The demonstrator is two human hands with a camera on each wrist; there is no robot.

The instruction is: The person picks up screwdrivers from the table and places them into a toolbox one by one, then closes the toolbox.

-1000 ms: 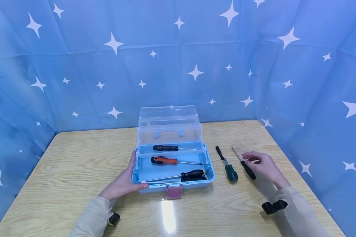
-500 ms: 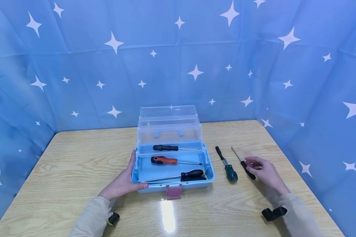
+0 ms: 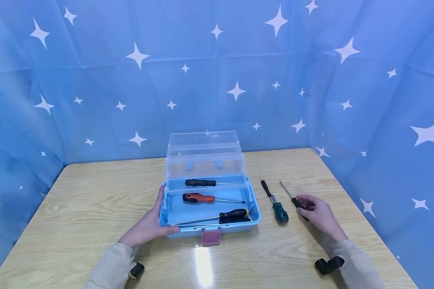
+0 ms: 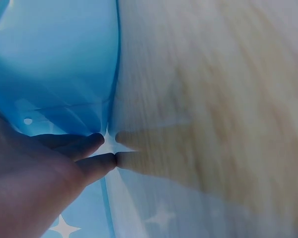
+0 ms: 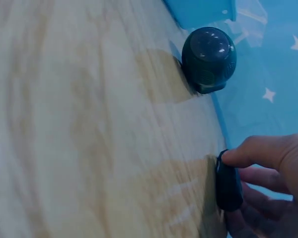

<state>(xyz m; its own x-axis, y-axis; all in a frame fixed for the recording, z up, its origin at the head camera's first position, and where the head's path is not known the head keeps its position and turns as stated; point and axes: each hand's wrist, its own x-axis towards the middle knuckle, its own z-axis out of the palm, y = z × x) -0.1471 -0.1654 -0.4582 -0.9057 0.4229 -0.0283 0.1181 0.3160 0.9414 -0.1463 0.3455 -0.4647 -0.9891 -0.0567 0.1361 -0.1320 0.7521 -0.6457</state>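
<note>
Lying between gripped black screwdriver (image 3: 295, 202) and blue toolbox (image 3: 236, 228): green-handled screwdriver (image 3: 280, 212).

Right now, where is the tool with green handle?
In the head view, the green-handled tool lies right of the blue plastic toolbox, left of the right hand.

Head view bright w/ glare on tbl (image 3: 94, 200); wrist cams dim, bluish, v. soft

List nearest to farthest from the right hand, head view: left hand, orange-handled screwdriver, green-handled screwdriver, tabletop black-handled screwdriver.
1. Black-handled screwdriver: pinched by right hand.
2. Green-handled screwdriver: left, on the table.
3. Orange-handled screwdriver: inside the toolbox.
4. Left hand: at toolbox's left side.
</note>
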